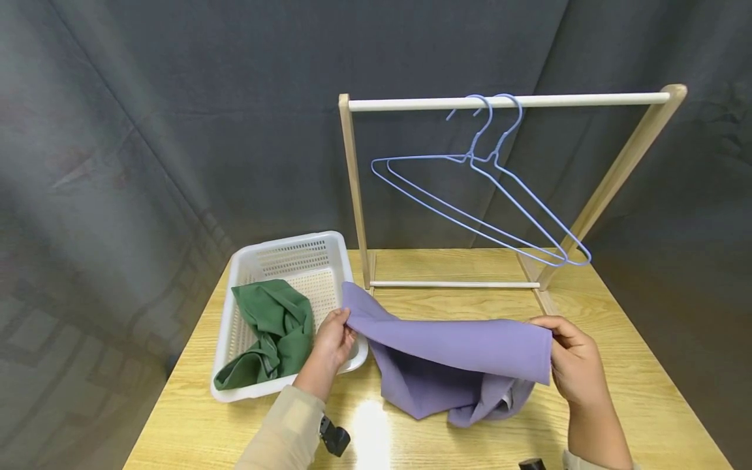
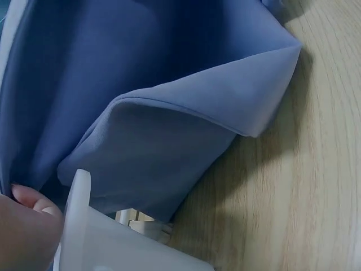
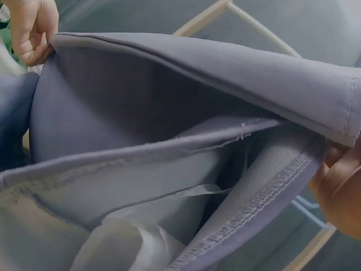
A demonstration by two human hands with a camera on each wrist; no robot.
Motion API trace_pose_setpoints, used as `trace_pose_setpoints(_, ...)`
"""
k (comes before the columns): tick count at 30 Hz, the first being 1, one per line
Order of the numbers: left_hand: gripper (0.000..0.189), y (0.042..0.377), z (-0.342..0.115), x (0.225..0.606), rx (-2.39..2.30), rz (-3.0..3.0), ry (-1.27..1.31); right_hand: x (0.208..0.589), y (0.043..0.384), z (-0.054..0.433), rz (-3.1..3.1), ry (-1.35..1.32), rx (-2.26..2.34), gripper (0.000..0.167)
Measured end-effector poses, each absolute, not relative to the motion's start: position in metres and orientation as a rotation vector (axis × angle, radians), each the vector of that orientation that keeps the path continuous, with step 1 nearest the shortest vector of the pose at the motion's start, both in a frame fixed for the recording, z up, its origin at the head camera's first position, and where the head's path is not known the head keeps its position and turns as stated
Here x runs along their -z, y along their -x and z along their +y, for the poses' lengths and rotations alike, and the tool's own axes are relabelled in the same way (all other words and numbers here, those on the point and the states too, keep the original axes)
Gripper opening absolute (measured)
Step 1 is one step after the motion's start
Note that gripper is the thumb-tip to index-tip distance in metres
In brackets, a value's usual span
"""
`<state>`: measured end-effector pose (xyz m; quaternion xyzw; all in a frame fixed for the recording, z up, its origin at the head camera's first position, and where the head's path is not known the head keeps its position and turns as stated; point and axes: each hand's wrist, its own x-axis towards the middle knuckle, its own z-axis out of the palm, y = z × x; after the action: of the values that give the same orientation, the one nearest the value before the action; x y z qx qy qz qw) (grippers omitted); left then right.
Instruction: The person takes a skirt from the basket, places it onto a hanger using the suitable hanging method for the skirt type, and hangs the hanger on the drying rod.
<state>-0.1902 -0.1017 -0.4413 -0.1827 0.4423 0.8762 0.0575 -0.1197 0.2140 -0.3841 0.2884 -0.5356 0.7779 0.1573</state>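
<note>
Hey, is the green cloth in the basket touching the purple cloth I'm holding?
Apart: the head view shows bare white basket and the left hand between the green cloth and the purple cloth.

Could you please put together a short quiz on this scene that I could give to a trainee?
1. How many blue hangers hang from the top rail?

2. True or false: the green cloth lies in the white basket.

3. What do the left grip and the right grip hold between them?
A) the green cloth
B) the purple cloth
C) one of the blue hangers

Key: 1. Two. 2. True. 3. B.
</note>
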Motion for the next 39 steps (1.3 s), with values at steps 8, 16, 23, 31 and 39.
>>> trace_pose_setpoints(8,0.011,0.188,-0.101,0.438,-2.719,1.309,0.511,0.455,0.147,0.266,-1.599,-0.629,-2.221,0.017)
trace_pose_setpoints(16,0.012,0.186,-0.1,0.431,-2.752,1.147,0.471,0.523,0.174,0.327,-1.655,-0.435,-2.228,0.024)
trace_pose_setpoints(23,0.009,0.183,-0.099,0.428,-2.733,1.141,0.357,0.568,0.19,0.355,-1.751,-0.106,-2.158,0.031)
trace_pose_setpoints(31,0.014,0.185,-0.097,0.431,-2.719,1.186,0.357,0.568,0.185,0.34,-1.938,0.106,-2.17,0.034)
trace_pose_setpoints(39,0.036,0.183,-0.096,0.435,-2.676,1.317,0.372,0.467,0.141,0.277,-2.04,0.027,-2.252,0.014)
